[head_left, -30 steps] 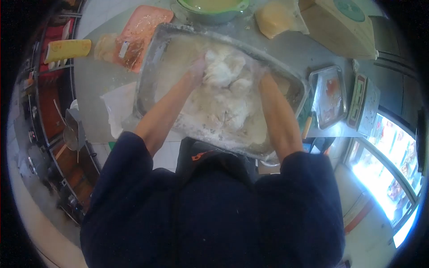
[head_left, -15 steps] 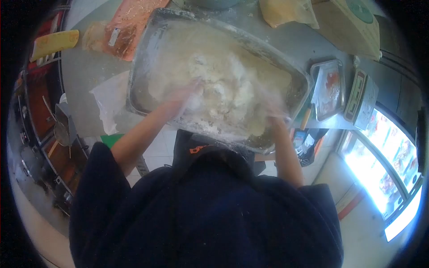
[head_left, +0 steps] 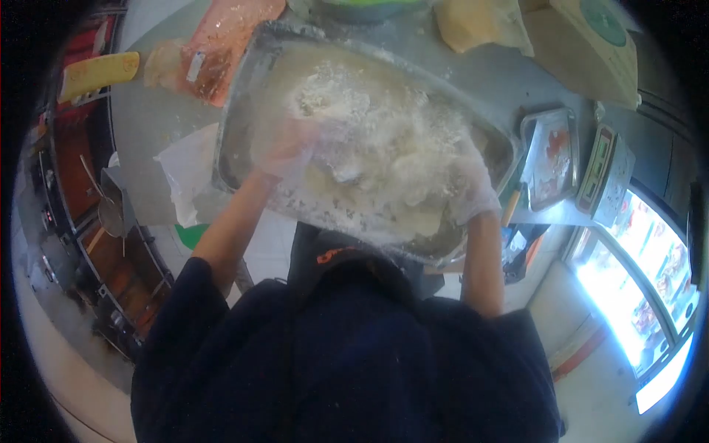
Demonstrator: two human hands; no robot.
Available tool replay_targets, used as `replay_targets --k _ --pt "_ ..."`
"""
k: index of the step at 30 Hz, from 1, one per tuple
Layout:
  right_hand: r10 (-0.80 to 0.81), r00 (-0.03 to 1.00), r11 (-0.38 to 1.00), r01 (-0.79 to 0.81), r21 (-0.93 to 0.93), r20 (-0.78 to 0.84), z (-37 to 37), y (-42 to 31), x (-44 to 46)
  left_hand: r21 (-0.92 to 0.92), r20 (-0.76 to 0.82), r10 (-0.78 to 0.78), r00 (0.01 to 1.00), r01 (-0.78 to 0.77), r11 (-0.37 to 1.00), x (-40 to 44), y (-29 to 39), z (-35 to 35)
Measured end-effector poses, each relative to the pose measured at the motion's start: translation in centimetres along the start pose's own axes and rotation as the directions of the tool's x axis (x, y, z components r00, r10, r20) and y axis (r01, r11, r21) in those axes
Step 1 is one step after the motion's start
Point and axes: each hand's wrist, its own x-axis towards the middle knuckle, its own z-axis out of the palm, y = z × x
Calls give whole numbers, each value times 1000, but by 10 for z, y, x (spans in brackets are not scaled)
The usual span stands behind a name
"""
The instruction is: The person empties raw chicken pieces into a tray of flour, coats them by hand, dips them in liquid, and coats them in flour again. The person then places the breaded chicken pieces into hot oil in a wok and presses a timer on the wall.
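A large rectangular metal tray [head_left: 244,66] holds a spread of pale flour [head_left: 413,173] with whiter heaps and small lumps. Over the left part of the flour is my left hand [head_left: 292,144], smeared by motion, so its fingers do not show clearly. My right hand [head_left: 473,184] is down at the right end of the tray, against the flour. It looks whitish, either from a thin glove or from flour; I cannot tell which. Its fingers are blurred and partly lost in the white heap.
Behind the tray lie a pink plastic bag [head_left: 221,55], a tan bag [head_left: 476,26] and a cardboard box [head_left: 583,52]. To the right are a small metal tray [head_left: 550,159], a wooden handle [head_left: 510,208] and a scale [head_left: 602,173]. A white sheet [head_left: 185,170] lies left.
My left hand has shifted slightly left, and my right hand has moved slightly right. The white heaps have changed shape and spread wider across the tray. The view has shifted a little.
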Motion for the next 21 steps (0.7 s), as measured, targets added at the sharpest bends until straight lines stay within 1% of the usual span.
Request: replay_targets --k 1,2,3,4,5,7,8,9,10,11,12,13,15,16,17,18,19,20,21 --pt "20 997 999 -17 39 -73 -5 -3 11 8 -56 36 998 -36 999 14 2 -10" --pt "55 992 996 -46 75 -114 -4 -2 24 153 -146 -27 989 50 987 31 -7 -19" --pt "90 984 991 -73 114 -155 -1 -5 36 224 -197 -50 979 95 970 38 -15 -20" --pt "3 993 952 34 304 -122 14 -12 52 288 -246 -73 966 145 946 45 -22 -20" --pt "-236 972 925 230 301 -14 16 -8 73 312 -209 -9 978 75 947 59 -23 -10" --pt "-457 885 850 407 335 84 24 -10 114 342 -164 41 986 18 940 69 3 21" --pt "-192 976 976 201 -86 104 29 -14 126 21 -161 -253 954 260 965 56 49 51" --pt "-74 996 950 87 -301 56 27 -27 121 -292 -72 -504 860 465 836 48 76 69" --pt "46 999 867 -36 -496 7 27 -44 113 -281 -67 -486 871 451 847 50 63 62" --pt "57 997 835 -18 -549 55 17 -67 103 -37 -36 -314 949 313 949 55 34 39" --pt "87 990 798 -4 -602 107 11 -87 87 193 26 -152 988 144 971 58 11 15" --pt "138 977 764 -1 -646 161 9 -95 65 273 -39 -142 989 147 951 46 -1 -7" --pt "275 927 696 -7 -718 257 8 -91 19 336 -99 -164 982 188 923 6 -5 -10" --pt "312 911 678 -13 -735 271 11 -84 5 188 -187 -384 904 417 889 -17 22 1" --pt "348 893 659 -17 -752 285 13 -77 -10 23 -242 -576 781 598 801 -29 37 9" --pt "269 948 757 -99 -645 170 20 -70 -16 11 -242 -573 783 593 805 -37 37 14" --pt "202 978 845 -153 -512 42 30 -59 -20 303 -151 -545 825 563 769 -44 36 18" --pt "147 985 919 -172 -356 -95 39 -45 -17 575 -53 -533 844 463 675 -46 38 18" --pt "120 964 969 -166 -184 -238 47 -28 -13 573 -57 -536 842 467 673 -44 46 27"
